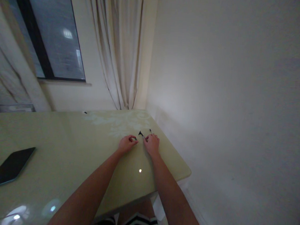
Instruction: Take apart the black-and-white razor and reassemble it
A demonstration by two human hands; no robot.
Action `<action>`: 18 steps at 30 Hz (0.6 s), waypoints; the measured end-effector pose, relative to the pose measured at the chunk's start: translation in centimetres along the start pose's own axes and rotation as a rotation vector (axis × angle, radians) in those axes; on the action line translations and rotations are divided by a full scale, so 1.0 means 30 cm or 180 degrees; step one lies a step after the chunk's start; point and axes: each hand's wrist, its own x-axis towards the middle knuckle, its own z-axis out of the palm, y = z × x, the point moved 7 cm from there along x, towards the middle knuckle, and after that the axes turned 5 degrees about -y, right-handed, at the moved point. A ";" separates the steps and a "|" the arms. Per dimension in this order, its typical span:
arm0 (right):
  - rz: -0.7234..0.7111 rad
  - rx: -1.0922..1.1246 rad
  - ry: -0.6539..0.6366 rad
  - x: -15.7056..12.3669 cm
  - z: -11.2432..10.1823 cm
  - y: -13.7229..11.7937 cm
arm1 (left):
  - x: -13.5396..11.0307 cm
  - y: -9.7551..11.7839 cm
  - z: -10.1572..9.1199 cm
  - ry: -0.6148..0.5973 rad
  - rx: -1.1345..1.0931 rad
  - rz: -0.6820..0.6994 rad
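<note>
My right hand (152,144) is closed on a small slim tool (141,134) with a black, roughly T-shaped head and a thin light shaft. The head points away from me and to the left, toward the table's far side. Just left of it, my left hand (128,144) pinches a tiny greyish piece (136,139) between thumb and fingertips; its kind is too small to make out. The two hands are apart. Beyond the right hand's knuckles shows a thin stick-like thing (150,130) with a dark tip, partly hidden by the fingers.
The glossy pale-green table (87,149) ends at a rounded right corner near the wall (228,96). A dark tablet (10,167) lies at the left. One small black item (85,112) sits at the back edge. Behind are curtains (123,50) and a window (53,30).
</note>
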 end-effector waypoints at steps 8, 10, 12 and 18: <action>-0.0043 0.0896 0.0091 0.014 0.030 -0.011 | -0.103 -0.201 -0.290 0.0223 -0.0073 0.0231; -0.0128 0.1268 0.0011 0.009 0.054 -0.066 | -0.159 -0.317 -0.400 0.0498 0.0478 0.0088; -0.0258 0.1499 -0.0121 0.002 0.083 -0.151 | -0.204 -0.420 -0.477 0.0610 0.0750 -0.0059; -0.0133 0.1307 -0.0523 -0.018 0.202 -0.444 | -0.246 -0.508 -0.536 0.0548 0.1031 -0.0349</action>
